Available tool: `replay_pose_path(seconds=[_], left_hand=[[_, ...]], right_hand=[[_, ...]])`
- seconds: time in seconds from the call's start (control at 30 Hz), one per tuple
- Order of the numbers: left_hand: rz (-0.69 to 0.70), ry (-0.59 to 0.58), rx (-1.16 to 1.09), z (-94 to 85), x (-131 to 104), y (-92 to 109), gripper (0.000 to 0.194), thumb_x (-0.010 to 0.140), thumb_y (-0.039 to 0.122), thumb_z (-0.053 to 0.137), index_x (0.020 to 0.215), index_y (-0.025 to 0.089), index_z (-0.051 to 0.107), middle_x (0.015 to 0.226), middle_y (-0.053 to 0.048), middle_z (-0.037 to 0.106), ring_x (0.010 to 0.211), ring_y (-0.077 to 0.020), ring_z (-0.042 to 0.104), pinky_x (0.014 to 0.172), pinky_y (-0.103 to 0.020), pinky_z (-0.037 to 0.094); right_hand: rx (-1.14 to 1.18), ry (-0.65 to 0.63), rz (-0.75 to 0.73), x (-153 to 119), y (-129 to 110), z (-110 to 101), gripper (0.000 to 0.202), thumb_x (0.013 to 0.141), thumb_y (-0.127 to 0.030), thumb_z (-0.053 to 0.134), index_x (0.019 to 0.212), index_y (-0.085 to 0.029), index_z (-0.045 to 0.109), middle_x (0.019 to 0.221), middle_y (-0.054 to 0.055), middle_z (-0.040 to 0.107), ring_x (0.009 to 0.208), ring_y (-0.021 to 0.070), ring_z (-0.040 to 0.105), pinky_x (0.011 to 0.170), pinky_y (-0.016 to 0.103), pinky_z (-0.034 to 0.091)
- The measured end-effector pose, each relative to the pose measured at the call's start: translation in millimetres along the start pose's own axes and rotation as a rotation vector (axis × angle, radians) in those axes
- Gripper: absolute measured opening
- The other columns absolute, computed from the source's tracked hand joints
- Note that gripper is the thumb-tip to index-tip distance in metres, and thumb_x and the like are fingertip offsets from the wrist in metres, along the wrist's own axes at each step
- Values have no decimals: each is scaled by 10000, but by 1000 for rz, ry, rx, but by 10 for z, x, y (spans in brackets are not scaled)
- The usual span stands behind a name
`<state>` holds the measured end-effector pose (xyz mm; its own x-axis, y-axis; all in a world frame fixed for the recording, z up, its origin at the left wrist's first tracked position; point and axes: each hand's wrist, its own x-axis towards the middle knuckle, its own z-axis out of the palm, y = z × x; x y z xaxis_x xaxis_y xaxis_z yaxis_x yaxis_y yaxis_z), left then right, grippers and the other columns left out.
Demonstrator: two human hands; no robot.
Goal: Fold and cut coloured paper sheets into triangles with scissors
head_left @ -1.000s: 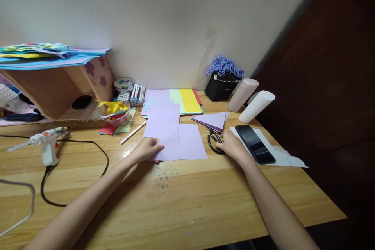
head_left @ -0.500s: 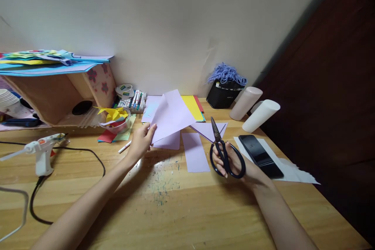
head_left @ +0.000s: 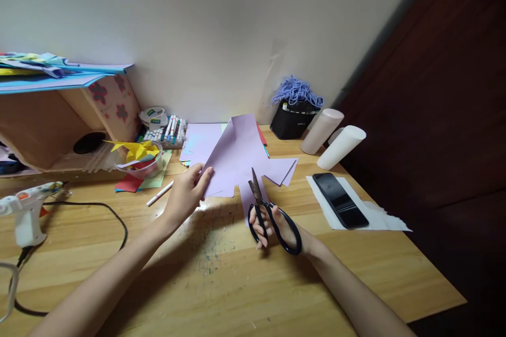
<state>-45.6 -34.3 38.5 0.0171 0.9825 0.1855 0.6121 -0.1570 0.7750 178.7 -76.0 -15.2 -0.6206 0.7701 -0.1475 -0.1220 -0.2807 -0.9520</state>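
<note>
A sheet of lilac paper (head_left: pixel 237 152) is pinched at its lower left corner between the thumb and fingers of my left hand (head_left: pixel 190 189). It is held up off the table with a bend along its upper left side. My right hand (head_left: pixel 264 226) grips black-handled scissors (head_left: pixel 272 216), their blades slightly parted and pointing up close to the sheet's lower edge. Beneath the scissors lies a lilac paper strip (head_left: pixel 245 205), partly covered. Folded or cut lilac pieces (head_left: pixel 282 171) rest to the right of the sheet.
Left are a hot glue gun (head_left: pixel 29 210) with its cord, a cardboard box (head_left: pixel 35 121), a plastic bowl of paper scraps (head_left: pixel 142 163) and a white marker (head_left: pixel 160 194). On the right, a phone (head_left: pixel 340 200) lies on white paper near two white rolls (head_left: pixel 342 147) and a black pouch (head_left: pixel 292 122).
My right hand has brought the scissors leftward to the sheet's lower edge, and their blades have parted. My left hand still holds the sheet. The view has turned slightly right.
</note>
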Motion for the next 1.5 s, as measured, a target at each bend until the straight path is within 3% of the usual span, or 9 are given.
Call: replay_pose_path(seconds=[0.33, 0.43, 0.57, 0.73, 0.83, 0.9, 1.0, 1.07, 1.5], left_hand=[[-42, -32, -51, 29, 17, -40, 320, 800, 455, 412, 626, 187, 431, 408, 66, 418, 313, -75, 417, 323, -170, 284], [-100, -15, -181, 16, 89, -123, 315, 783, 457, 441, 657, 171, 472, 442, 58, 465, 338, -81, 451, 324, -172, 293], [-207, -81, -402, 19, 157, -204, 299, 672, 414, 605, 749, 130, 551, 637, -4, 630, 573, -129, 589, 470, -192, 420], [-281, -216, -617, 79, 133, -224, 440, 559, 319, 713, 924, 113, 580, 895, -76, 675, 828, -201, 622, 718, -301, 489], [-283, -270, -623, 136, 83, -202, 433, 546, 307, 721, 909, 111, 589, 901, -82, 676, 819, -204, 626, 728, -315, 489], [-285, -323, -606, 189, 37, -174, 417, 553, 304, 714, 901, 112, 586, 878, -77, 679, 797, -201, 629, 706, -314, 491], [-276, -389, -559, 278, -39, -131, 371, 565, 296, 702, 868, 118, 581, 833, -62, 680, 762, -190, 631, 662, -297, 489], [-266, -416, -524, 328, -80, -114, 336, 569, 288, 696, 838, 124, 579, 828, -54, 677, 751, -180, 628, 636, -283, 482], [-139, -337, -259, 360, -112, -166, 329, 560, 374, 688, 767, 136, 596, 713, -27, 649, 662, -158, 590, 545, -242, 428]], right_hand=[[-137, 25, 41, -9, -74, 16, 653, 683, -755, 259, 867, -164, 468, 619, -40, 391, 451, 76, 435, 508, 273, 459], [-381, 253, 100, -16, -127, -88, 552, 748, -683, 276, 842, -175, 470, 611, -29, 440, 457, 97, 454, 479, 256, 423], [-1053, 689, 211, -39, -188, -326, 304, 766, -482, 463, 811, -187, 522, 755, 42, 593, 689, 188, 561, 607, 281, 403], [-1412, 835, 317, -67, -209, -436, 262, 751, -377, 519, 850, -139, 564, 881, 148, 612, 850, 287, 573, 676, 344, 407], [-1280, 902, 37, -28, -212, -334, 296, 753, -369, 533, 937, -140, 563, 1004, 153, 570, 951, 280, 538, 770, 369, 411], [-944, 787, -131, 34, -198, -244, 301, 768, -393, 519, 966, -169, 556, 1014, 109, 576, 907, 224, 565, 776, 341, 437], [-371, 559, -187, 138, -141, -155, 286, 739, -421, 557, 882, -173, 568, 857, 47, 617, 741, 156, 605, 683, 284, 490], [-177, 550, -178, 182, -94, -141, 261, 691, -401, 619, 785, -161, 576, 730, 16, 619, 646, 127, 601, 630, 253, 497], [-101, 663, -79, 204, -41, -150, 250, 596, -362, 704, 610, -129, 615, 590, 38, 664, 552, 124, 622, 588, 223, 500]])
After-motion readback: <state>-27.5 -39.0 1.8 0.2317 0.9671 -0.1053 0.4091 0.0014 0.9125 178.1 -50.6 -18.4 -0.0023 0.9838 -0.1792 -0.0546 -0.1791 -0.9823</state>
